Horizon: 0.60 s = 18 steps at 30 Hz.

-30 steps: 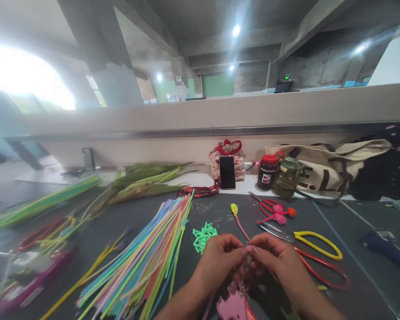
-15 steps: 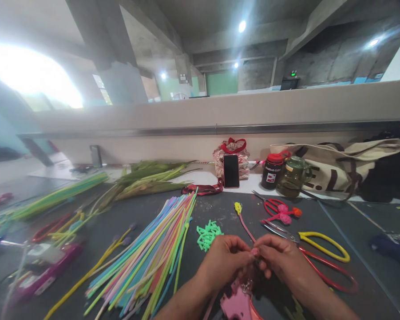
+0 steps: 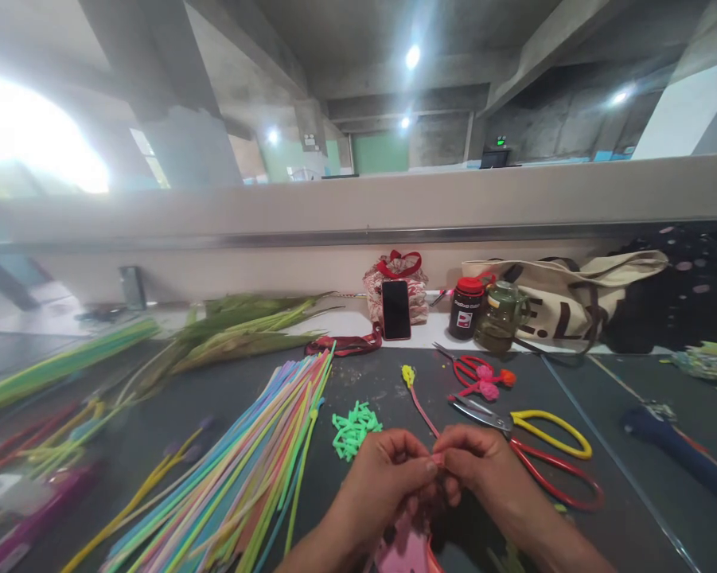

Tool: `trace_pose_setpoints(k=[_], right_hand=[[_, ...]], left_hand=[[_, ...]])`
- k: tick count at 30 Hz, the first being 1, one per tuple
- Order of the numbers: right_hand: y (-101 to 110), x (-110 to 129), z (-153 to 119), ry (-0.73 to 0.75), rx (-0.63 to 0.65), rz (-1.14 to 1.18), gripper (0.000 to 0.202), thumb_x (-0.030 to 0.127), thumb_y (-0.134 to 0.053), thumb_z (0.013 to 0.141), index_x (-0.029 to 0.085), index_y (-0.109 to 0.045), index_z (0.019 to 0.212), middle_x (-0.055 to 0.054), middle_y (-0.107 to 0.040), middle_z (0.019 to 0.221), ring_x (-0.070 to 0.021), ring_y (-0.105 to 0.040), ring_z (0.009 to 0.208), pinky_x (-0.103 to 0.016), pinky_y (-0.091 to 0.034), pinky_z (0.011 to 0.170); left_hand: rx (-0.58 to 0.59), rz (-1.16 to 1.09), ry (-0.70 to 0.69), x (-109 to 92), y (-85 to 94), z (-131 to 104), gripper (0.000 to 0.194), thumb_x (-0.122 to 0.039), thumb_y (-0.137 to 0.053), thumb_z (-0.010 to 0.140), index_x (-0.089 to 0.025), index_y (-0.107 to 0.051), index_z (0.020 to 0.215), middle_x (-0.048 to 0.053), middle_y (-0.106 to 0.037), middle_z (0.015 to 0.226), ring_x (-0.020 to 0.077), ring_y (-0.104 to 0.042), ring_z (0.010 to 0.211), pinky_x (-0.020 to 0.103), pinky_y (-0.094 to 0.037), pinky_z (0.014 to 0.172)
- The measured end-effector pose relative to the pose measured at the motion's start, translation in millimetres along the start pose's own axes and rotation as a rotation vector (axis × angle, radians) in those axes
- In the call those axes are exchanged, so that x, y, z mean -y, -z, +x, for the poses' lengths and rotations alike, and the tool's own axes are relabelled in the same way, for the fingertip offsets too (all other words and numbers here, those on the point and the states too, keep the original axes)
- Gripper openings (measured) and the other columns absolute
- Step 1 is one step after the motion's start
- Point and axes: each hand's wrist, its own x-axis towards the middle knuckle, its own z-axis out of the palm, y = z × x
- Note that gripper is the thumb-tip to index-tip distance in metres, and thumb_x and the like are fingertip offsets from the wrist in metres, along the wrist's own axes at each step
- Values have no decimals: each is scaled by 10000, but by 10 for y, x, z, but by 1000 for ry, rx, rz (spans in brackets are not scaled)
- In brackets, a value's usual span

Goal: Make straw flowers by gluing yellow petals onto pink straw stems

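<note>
Thumbs and fingertips meet as my left hand (image 3: 387, 469) and my right hand (image 3: 477, 461) pinch a small pink piece (image 3: 438, 459) between them. Fingers cover most of it, so its full shape cannot be made out. Just beyond, a thin pink stem (image 3: 421, 407) with a knobbly yellow tip (image 3: 408, 376) lies on the dark tabletop. Beneath my hands is a pink object (image 3: 403, 549) with a reddish edge, partly hidden. A pile of short green pieces (image 3: 356, 430) sits by my left hand. Large scissors (image 3: 525, 430) with one yellow and one red handle lie beside my right hand.
Many long pastel strips (image 3: 232, 469) spread left of my hands. Smaller red scissors (image 3: 469, 370) lie by pink and orange knobs. Behind stand a phone (image 3: 396, 310), a black bottle (image 3: 466, 309), a green jug (image 3: 496, 318) and a canvas bag (image 3: 566, 298). Green husks (image 3: 244, 330) lie back left.
The whole view has shifted, so things on the table appear farther left. Both hands stay together on the small pink piece, with slight finger movement.
</note>
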Motion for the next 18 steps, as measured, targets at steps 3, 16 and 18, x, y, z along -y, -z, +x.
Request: trace_pose_setpoints(k=[3, 16, 18], right_hand=[[-8, -4, 3, 13, 9, 9, 124, 255, -724, 649, 141, -675, 643, 28, -622, 482, -90, -556, 430, -197, -416, 467], [-45, -91, 22, 61, -38, 38, 132, 278, -722, 647, 163, -661, 621, 43, -603, 491, -97, -548, 444, -211, -419, 484], [-48, -103, 20, 66, -40, 44, 134, 280, -725, 643, 162, -663, 628, 43, -605, 502, -96, -549, 450, -211, -419, 490]], left_hand=[[-15, -7, 8, -14, -8, -6, 348, -385, -752, 534, -145, -507, 592, -10, -582, 423, 54, -427, 302, 161, -247, 325], [-3, -54, -23, 23, -16, 2, 267, -327, -704, 591, -149, -505, 587, 1, -607, 438, 53, -414, 280, 165, -287, 313], [-24, -52, -27, 19, -30, -7, 254, -307, -702, 582, -148, -504, 580, 4, -610, 442, 53, -416, 281, 164, -292, 311]])
